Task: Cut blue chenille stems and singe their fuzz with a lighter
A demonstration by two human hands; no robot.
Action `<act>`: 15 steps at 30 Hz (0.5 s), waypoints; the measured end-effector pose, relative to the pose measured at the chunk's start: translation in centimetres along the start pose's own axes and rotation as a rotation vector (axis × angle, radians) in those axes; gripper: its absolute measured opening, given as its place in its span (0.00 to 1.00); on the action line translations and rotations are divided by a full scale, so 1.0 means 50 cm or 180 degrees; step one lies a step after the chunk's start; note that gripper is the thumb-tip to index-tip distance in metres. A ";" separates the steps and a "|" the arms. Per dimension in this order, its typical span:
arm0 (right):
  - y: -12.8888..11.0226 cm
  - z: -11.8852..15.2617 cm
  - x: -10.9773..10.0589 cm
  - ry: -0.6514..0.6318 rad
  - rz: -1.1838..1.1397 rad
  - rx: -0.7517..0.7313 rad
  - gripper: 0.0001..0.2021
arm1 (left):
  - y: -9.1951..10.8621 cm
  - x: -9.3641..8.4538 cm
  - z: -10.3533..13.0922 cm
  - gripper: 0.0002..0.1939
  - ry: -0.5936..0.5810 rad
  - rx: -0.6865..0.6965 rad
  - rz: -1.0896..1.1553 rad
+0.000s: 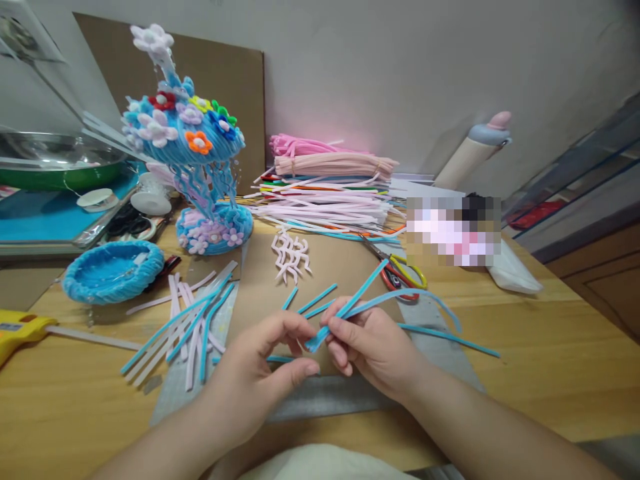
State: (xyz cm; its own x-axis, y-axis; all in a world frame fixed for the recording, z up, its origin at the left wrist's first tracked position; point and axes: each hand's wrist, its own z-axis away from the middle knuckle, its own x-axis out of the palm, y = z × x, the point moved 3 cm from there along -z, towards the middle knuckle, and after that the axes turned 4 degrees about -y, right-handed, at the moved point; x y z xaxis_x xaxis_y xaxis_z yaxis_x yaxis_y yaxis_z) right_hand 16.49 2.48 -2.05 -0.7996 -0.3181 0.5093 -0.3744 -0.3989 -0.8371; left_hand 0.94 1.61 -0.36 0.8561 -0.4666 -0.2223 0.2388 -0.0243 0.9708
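Here, blue pipe cleaners (363, 288) sit between the right fingers (350, 332).

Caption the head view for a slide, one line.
Right hand pinches blue pipe cleaners over brown cardboard, left hand close by, flower-decorated pipe-cleaner ornament standing behind.

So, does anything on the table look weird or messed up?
Yes: on the right, blocky squares hide something, so I can't tell what it is. On the left, loose blue and pale strips lie crisscrossed, a bit messy. Nothing looks clearly spilled or broken.
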 end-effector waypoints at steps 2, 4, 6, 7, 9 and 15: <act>0.005 0.000 0.003 -0.0045 -0.0071 0.0054 0.11 | -0.001 0.004 -0.002 0.06 0.0004 -0.0061 0.0280; 0.009 0.000 0.004 -0.0069 -0.0109 0.0045 0.11 | 0.000 0.008 -0.005 0.04 -0.0019 -0.0126 0.0477; 0.010 0.000 0.004 -0.0134 -0.0138 0.0042 0.11 | 0.002 0.009 -0.008 0.03 -0.0059 -0.0155 0.0584; 0.009 0.000 0.004 -0.0176 -0.0151 0.0061 0.11 | 0.003 0.009 -0.009 0.03 -0.0079 -0.0168 0.0629; 0.005 0.002 0.003 -0.0242 -0.0183 0.0145 0.11 | 0.005 0.007 -0.008 0.05 -0.0146 -0.0191 0.0710; -0.010 0.008 -0.001 -0.0426 -0.0274 0.0448 0.11 | 0.005 -0.001 -0.003 0.07 -0.0183 -0.0230 0.0630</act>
State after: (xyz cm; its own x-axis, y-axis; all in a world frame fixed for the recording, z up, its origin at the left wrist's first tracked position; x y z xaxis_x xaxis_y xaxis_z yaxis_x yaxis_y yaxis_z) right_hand 16.88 2.36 -1.58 -0.6946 -0.3854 0.6075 -0.3618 -0.5427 -0.7580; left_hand 1.01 1.76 -0.10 0.8624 -0.5058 -0.0205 0.1027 0.1352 0.9855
